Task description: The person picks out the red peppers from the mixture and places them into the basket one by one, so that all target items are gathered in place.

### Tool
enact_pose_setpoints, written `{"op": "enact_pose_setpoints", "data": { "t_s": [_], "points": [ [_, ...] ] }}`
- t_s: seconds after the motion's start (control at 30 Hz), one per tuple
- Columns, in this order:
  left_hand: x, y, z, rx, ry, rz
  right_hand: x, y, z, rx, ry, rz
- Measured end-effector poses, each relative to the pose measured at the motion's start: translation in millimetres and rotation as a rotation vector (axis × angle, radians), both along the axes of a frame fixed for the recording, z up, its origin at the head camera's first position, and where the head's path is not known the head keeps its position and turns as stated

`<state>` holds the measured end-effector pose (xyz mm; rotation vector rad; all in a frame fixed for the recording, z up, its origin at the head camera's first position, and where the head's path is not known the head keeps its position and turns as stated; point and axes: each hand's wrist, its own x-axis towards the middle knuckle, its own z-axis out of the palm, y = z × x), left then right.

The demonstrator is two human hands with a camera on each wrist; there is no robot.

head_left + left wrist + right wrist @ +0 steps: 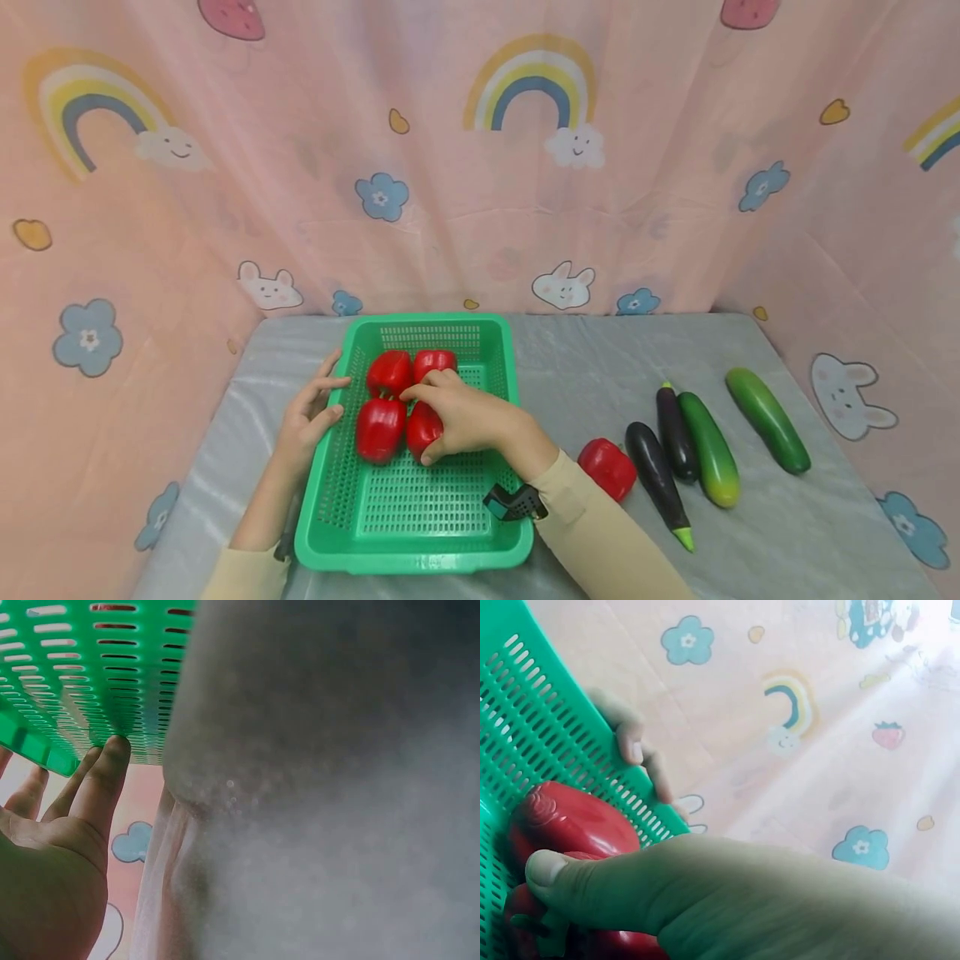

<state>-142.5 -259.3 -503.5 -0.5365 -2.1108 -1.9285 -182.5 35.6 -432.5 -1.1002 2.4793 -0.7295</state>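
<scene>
A green plastic basket (pixel 416 562) with slotted walls stands on the table. Inside it, my right hand (pixel 468 417) grips a red bell pepper (pixel 422 433), thumb on its near side and fingers over the top. Three more red bell peppers lie beside it: one at the left (pixel 380 433), one behind that (pixel 388 372), and one at the back (pixel 435 361), partly hidden by the hand. My left hand (pixel 303 421) rests against the basket's left side. Its fingertips reach the rim, and in the left wrist view two straight fingers (pixel 101 784) touch the outer wall.
Right of the basket, another red bell pepper (pixel 607 469) lies on the grey table cover (pixel 585 367). Two eggplants (pixel 660 475) and two green cucumber-like vegetables (pixel 708 450) lie farther right. A pink patterned curtain (pixel 450 242) borders the table at the back and sides.
</scene>
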Motion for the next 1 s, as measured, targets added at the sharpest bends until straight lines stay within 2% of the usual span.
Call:
{"op": "enact_pose_setpoints", "data": {
  "t_s": [0.43,1.0],
  "points": [
    [-0.9,-0.3,-0.7,0.013,0.005,-0.003,-2.0,-1.7,0.0,0.021,0.017,-0.036],
    [0.4,0.5,-0.5,0.017,0.0,-0.005,-0.8,-0.2,0.0,0.001,0.025,-0.032]
  ]
}}
